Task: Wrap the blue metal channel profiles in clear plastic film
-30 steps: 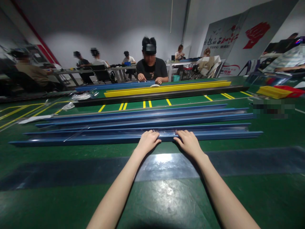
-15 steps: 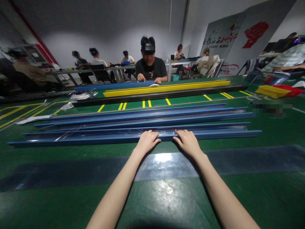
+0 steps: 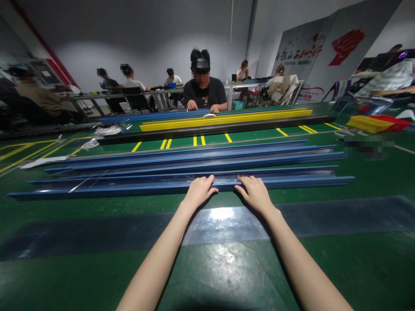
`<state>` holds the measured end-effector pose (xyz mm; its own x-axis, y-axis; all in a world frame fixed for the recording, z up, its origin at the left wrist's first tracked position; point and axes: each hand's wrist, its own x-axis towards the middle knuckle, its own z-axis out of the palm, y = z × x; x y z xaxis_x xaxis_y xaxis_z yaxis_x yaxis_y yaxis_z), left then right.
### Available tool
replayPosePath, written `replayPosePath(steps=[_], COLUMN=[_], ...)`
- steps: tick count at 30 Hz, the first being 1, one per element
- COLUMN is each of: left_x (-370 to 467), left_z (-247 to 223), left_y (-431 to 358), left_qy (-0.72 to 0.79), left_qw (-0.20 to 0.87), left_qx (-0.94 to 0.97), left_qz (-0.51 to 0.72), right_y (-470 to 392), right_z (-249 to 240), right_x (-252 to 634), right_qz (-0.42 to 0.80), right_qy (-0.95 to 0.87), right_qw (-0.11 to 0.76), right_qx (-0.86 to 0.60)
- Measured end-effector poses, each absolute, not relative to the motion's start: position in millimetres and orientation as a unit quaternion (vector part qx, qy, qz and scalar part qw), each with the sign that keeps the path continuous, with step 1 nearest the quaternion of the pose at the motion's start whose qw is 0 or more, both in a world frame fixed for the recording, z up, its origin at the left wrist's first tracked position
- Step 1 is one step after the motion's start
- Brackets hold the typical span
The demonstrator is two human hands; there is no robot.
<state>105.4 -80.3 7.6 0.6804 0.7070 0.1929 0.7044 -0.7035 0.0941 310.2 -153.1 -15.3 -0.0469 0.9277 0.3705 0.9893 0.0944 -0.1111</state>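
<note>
A long blue U-shaped channel [image 3: 113, 191] lies across the green table, its open side up. Clear film [image 3: 139, 181] shows along its inside. Around its near wall, left of the middle, my left hand [image 3: 201, 188] is closed, thumb on the outer side and fingers over the edge. My right hand [image 3: 255, 190] grips the same wall a short way to the right. The tips of the fingers inside the channel are partly hidden. Under my forearms a wide clear plastic strip [image 3: 223, 226] is stretched flat over the table.
Just beyond lies another blue channel [image 3: 275, 160]. Farther back are a black rail [image 3: 227, 128] and a yellow channel [image 3: 227, 121], with a person [image 3: 205, 93] seated behind them. Yellow tape marks the green tabletop [image 3: 81, 285]. A yellow tray [image 3: 369, 124] and red tray [image 3: 397, 124] stand at right.
Both hands keep the same place on the channel. The whole view has shifted very slightly; the left end of the channel sits a touch farther left.
</note>
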Motion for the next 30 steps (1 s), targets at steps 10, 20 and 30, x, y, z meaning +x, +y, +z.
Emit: replayPosePath(steps=[10, 20, 30], left_x=[105.6, 105.3, 105.1], left_z=[8.1, 5.0, 2.3], left_y=[-80.3, -79.9, -80.5], left_qy=[0.390, 0.385, 0.377], left_qw=[0.005, -0.008, -0.043], left_qx=[0.914, 0.915, 0.916], left_qz=[0.106, 0.117, 0.126], right_y=[-152.7, -145.7, -142.3], right_z=[-14.6, -9.5, -11.4], right_x=[303.4, 282.2, 284.1], right_qz=[-0.083, -0.065, -0.088], right_qy=[-0.708, -0.717, -0.707], right_qw=[0.184, 0.232, 0.221], right_qx=[-0.676, -0.654, -0.666])
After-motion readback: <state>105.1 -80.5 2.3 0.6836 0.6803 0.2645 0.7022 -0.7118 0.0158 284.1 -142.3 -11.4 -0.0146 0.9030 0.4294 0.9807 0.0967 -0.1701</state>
